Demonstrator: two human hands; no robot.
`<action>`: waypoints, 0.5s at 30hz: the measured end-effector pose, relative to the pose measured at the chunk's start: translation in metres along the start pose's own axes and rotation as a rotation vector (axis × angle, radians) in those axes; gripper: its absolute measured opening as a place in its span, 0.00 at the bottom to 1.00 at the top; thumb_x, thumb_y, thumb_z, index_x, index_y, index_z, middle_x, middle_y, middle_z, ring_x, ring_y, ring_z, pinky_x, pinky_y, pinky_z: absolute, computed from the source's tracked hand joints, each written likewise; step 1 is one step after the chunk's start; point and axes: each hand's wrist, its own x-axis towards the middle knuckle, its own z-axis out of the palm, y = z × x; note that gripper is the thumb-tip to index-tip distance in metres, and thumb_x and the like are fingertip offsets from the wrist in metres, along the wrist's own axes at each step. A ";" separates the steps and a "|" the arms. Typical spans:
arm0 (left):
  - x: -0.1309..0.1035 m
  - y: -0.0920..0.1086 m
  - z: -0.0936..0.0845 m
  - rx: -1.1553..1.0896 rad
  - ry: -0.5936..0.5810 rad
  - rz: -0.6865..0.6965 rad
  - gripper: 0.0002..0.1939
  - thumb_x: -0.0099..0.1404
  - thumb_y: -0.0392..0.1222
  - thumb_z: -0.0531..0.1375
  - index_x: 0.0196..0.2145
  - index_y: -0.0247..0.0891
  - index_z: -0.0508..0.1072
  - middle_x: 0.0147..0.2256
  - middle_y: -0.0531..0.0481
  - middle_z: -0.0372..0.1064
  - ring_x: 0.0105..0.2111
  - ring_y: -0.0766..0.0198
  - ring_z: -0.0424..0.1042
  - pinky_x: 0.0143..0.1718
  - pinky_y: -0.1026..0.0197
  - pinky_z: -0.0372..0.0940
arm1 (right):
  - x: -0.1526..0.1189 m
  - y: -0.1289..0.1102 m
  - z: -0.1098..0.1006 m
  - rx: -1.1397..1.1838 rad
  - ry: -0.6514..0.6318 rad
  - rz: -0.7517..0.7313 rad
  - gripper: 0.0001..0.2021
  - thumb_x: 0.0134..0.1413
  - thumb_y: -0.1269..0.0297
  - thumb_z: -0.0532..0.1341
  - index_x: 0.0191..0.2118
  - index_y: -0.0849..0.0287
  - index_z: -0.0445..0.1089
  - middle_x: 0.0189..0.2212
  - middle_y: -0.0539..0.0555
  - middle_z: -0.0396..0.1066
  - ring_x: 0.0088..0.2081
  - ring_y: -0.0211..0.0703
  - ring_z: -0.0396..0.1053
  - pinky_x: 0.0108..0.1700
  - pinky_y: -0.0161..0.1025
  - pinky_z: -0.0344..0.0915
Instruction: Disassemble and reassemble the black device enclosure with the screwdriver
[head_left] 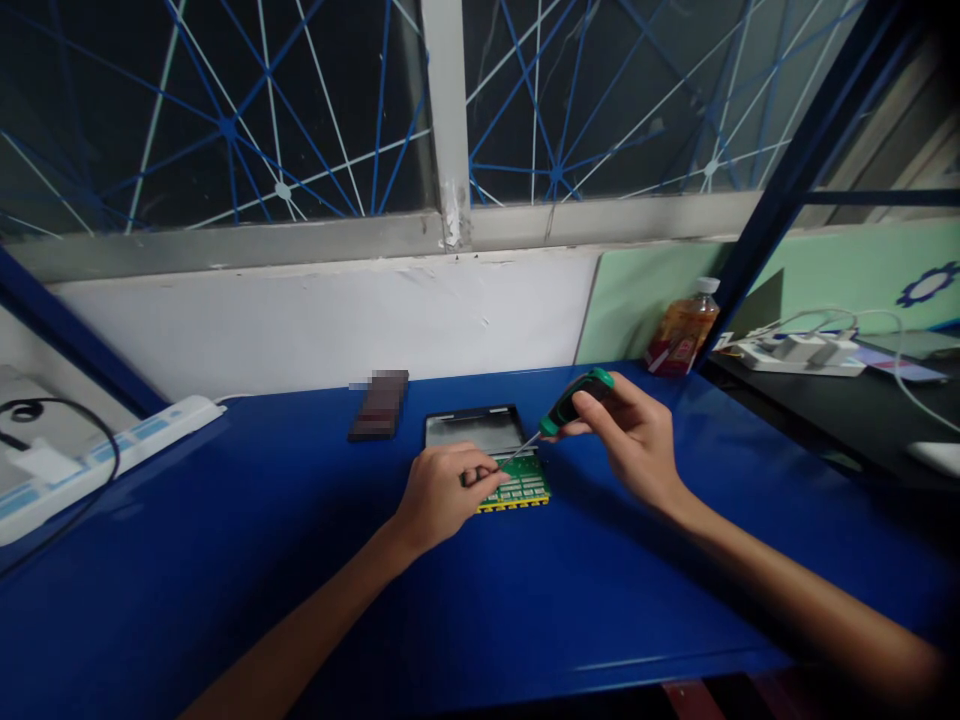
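My right hand (637, 435) grips the green and black handle of a screwdriver (576, 400). Its thin metal shaft slants down to the left, to the fingertips of my left hand (450, 490). Those fingers are pinched together over a green circuit board (529, 482) with a yellow front edge and rows of pale parts. What they hold, if anything, is hidden. The board's left part is covered by the same hand. Directly behind the board lies a shallow black open case (476, 428) with a grey inside.
Everything rests on a blue table (480, 610). A dark flat object (379, 405), partly blurred, lies behind on the left. A white power strip (161, 435) runs along the left edge. At the back right stands a drink bottle (684, 328). Beyond the blue post, another power strip (799, 355) has cables.
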 end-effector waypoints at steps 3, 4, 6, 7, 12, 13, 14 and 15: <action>0.000 -0.001 0.000 0.020 0.000 0.007 0.09 0.59 0.42 0.63 0.25 0.36 0.75 0.22 0.53 0.68 0.20 0.70 0.64 0.21 0.66 0.56 | -0.001 0.000 0.000 -0.010 -0.008 -0.031 0.06 0.55 0.63 0.61 0.34 0.60 0.67 0.26 0.50 0.71 0.26 0.39 0.73 0.29 0.36 0.74; 0.000 -0.001 0.000 0.026 -0.002 0.009 0.09 0.60 0.43 0.63 0.25 0.36 0.75 0.22 0.53 0.68 0.20 0.70 0.64 0.21 0.66 0.56 | -0.001 0.001 0.000 -0.014 -0.013 -0.037 0.06 0.55 0.63 0.61 0.34 0.60 0.68 0.27 0.50 0.71 0.27 0.40 0.73 0.30 0.36 0.74; -0.001 -0.001 -0.001 0.037 -0.006 0.013 0.10 0.60 0.44 0.62 0.25 0.37 0.75 0.22 0.52 0.68 0.21 0.69 0.65 0.22 0.66 0.57 | -0.003 0.001 0.000 -0.027 -0.016 -0.049 0.05 0.55 0.63 0.61 0.35 0.60 0.68 0.27 0.51 0.70 0.28 0.40 0.73 0.30 0.37 0.74; -0.001 -0.001 -0.001 0.044 -0.011 0.016 0.10 0.60 0.44 0.62 0.25 0.36 0.75 0.22 0.52 0.68 0.21 0.69 0.65 0.23 0.66 0.58 | -0.003 0.001 0.000 -0.035 -0.015 -0.051 0.05 0.55 0.63 0.61 0.35 0.59 0.68 0.27 0.51 0.70 0.28 0.40 0.73 0.30 0.37 0.74; -0.001 0.001 -0.002 0.094 -0.029 0.021 0.10 0.61 0.42 0.61 0.25 0.36 0.75 0.22 0.52 0.68 0.22 0.68 0.65 0.24 0.66 0.58 | -0.006 0.000 0.001 -0.065 0.000 -0.041 0.06 0.55 0.61 0.61 0.36 0.58 0.68 0.28 0.52 0.71 0.27 0.41 0.72 0.30 0.40 0.74; -0.001 0.001 -0.002 0.100 -0.027 0.022 0.10 0.61 0.42 0.61 0.24 0.37 0.75 0.22 0.52 0.68 0.22 0.68 0.65 0.24 0.66 0.57 | -0.007 0.001 0.001 -0.071 0.002 -0.039 0.06 0.55 0.61 0.61 0.36 0.58 0.68 0.28 0.52 0.71 0.27 0.41 0.72 0.31 0.41 0.74; -0.001 0.001 -0.002 0.107 -0.026 0.023 0.10 0.61 0.42 0.61 0.24 0.37 0.75 0.22 0.52 0.68 0.22 0.68 0.64 0.23 0.66 0.57 | -0.007 0.001 0.001 -0.075 0.004 -0.038 0.07 0.55 0.61 0.61 0.36 0.58 0.68 0.28 0.52 0.71 0.27 0.41 0.72 0.31 0.41 0.74; -0.001 0.002 -0.002 0.111 -0.026 0.026 0.10 0.61 0.42 0.61 0.24 0.37 0.75 0.22 0.52 0.67 0.22 0.69 0.64 0.23 0.66 0.57 | -0.007 0.001 0.002 -0.079 0.004 -0.036 0.07 0.55 0.61 0.61 0.36 0.59 0.68 0.28 0.52 0.71 0.27 0.41 0.72 0.31 0.41 0.73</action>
